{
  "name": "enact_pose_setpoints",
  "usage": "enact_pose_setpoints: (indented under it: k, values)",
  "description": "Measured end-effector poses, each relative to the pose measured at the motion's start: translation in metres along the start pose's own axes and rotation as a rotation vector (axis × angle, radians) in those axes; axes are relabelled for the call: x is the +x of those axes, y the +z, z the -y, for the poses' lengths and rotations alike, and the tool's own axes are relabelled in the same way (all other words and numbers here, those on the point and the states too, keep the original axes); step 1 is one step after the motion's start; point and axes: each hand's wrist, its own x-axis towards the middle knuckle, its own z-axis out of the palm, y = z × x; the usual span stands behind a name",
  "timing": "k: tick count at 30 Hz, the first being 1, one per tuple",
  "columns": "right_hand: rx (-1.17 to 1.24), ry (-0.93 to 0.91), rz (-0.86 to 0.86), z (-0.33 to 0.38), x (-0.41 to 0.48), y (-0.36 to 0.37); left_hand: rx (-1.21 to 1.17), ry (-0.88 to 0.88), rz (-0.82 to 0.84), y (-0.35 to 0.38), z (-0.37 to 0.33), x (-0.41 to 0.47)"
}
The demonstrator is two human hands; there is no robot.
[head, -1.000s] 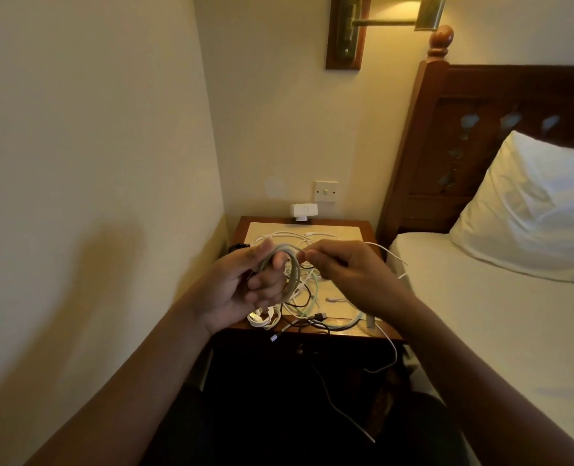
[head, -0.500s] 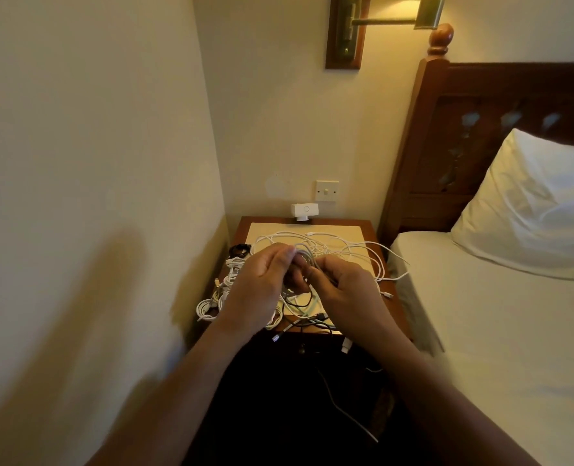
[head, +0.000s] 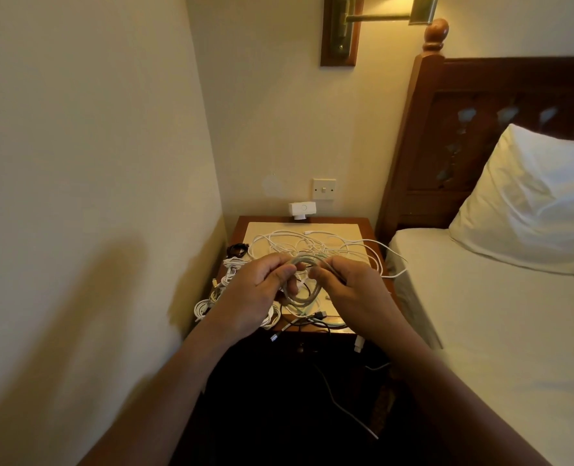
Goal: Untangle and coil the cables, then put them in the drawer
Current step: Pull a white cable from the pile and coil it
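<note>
Half-wound coil held over a loose tangle

At centre frame, the left hand (head: 255, 297) and right hand (head: 352, 290) both pinch a pale coil (head: 304, 280) above the nightstand (head: 366, 227). White cables (head: 312, 242) sprawl behind it, and bundles (head: 218, 297) sit at the left edge. A tail trailing from the coil could snag that tangle and drag it off the front edge, where plugs (head: 357, 343) already dangle. If either pinch slackens, the loops may spring open. No drawer shows.

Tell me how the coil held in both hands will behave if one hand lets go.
The coil looks thin and floppy, so its loops would probably spring open. Likely light: the left hand and right hand hold it by the fingers alone.
</note>
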Motion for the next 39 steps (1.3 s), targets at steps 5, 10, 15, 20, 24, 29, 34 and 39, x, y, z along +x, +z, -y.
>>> enact_pose_setpoints:
  k: [5, 10, 15, 20, 24, 29, 34, 39]
  values:
    - [0.082, -0.017, 0.114, -0.006, -0.005, -0.013, -0.182, -0.082, -0.255, -0.006, 0.004, 0.004]
    - [-0.219, -0.035, 0.163, -0.022, 0.000, -0.021, -0.386, -0.091, -0.210, -0.007, -0.005, 0.000]
    - [0.257, 0.086, -0.136, -0.023, -0.004, -0.005, -0.314, -0.062, -0.144, 0.012, -0.002, -0.003]
    - [0.831, 0.323, -0.045, -0.003, -0.008, 0.008, 0.025, -0.005, -0.265, 0.020, 0.016, -0.001]
    - [0.949, 0.415, 0.127, 0.000, -0.014, 0.013, 0.128, 0.041, -0.267, 0.020, 0.020, -0.005]
    - [0.671, 0.326, 0.144, 0.002, -0.017, 0.019, 0.242, 0.067, -0.279, 0.021, 0.016, -0.008]
    - [-0.002, 0.097, 0.087, 0.003, -0.022, 0.019, 0.295, 0.030, -0.333, 0.012, 0.016, 0.000]
    - [-0.081, 0.021, 0.086, -0.004, -0.040, 0.010, 0.195, -0.048, -0.457, -0.027, 0.021, 0.011]
